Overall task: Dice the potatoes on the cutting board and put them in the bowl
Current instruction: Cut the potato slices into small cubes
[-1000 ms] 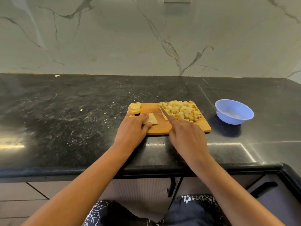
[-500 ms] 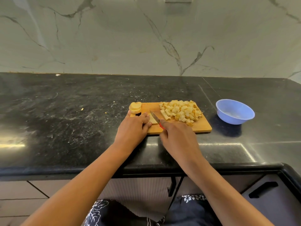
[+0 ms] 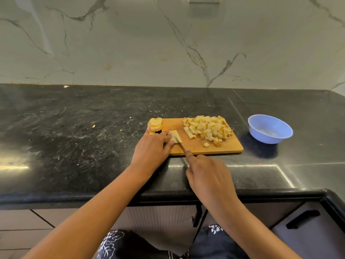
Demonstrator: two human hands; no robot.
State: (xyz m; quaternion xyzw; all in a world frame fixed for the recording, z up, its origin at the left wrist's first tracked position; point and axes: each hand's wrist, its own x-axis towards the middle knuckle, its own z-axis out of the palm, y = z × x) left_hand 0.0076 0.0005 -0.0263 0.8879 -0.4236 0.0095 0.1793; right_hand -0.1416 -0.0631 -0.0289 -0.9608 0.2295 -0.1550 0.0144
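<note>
A wooden cutting board lies on the black counter. A heap of diced potato covers its far right part. A stack of round potato slices sits at its far left corner. My left hand holds down a flat potato slab with curled fingertips. My right hand grips a knife, forefinger along the spine; the blade cuts into the slab's right edge. The blue bowl stands to the right of the board, with no potato in it.
The black stone counter has scattered crumbs and a marble wall behind it. Its front edge runs below my hands, with cabinet doors and black handles underneath. The counter's corner curves round at the lower right.
My right hand drew the knife away from the diced heap, left and toward me, and set the blade on the slab. My left hand stayed on the slab.
</note>
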